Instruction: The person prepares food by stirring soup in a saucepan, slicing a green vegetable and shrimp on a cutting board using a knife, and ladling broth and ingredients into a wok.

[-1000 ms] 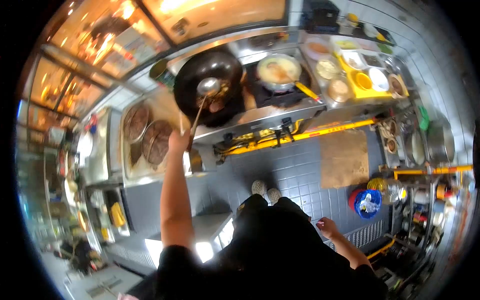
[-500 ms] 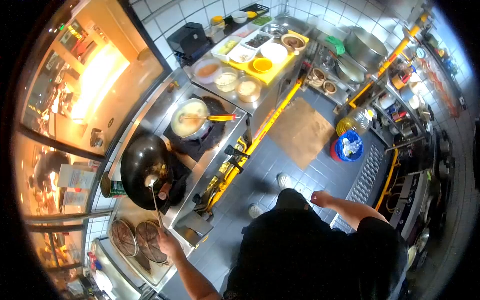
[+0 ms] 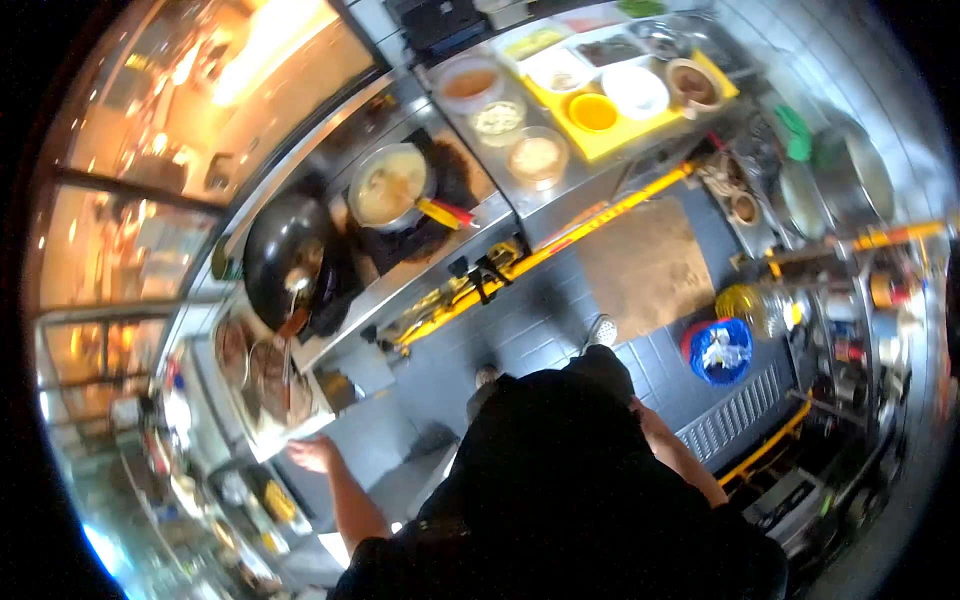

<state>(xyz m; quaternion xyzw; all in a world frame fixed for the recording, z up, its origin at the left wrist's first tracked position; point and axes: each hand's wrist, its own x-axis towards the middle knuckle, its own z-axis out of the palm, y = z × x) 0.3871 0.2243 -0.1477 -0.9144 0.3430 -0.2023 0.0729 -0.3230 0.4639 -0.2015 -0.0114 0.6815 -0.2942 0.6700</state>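
Fingers of our left hand [image 3: 315, 455] are hanging loosely open, apart from the ladle [image 3: 298, 280], which is lying towards twelve o'clock from them, its bowl resting among brownish food in the wok [image 3: 285, 245]. We cannot tell how our right hand [image 3: 656, 436] is holding its fingers. At the wok's two o'clock, a pan [image 3: 391, 187] is holding pale liquid.

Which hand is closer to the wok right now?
Left. The left hand is out on the wok side, not touching it; the right hand is farther off, on the body's opposite side.
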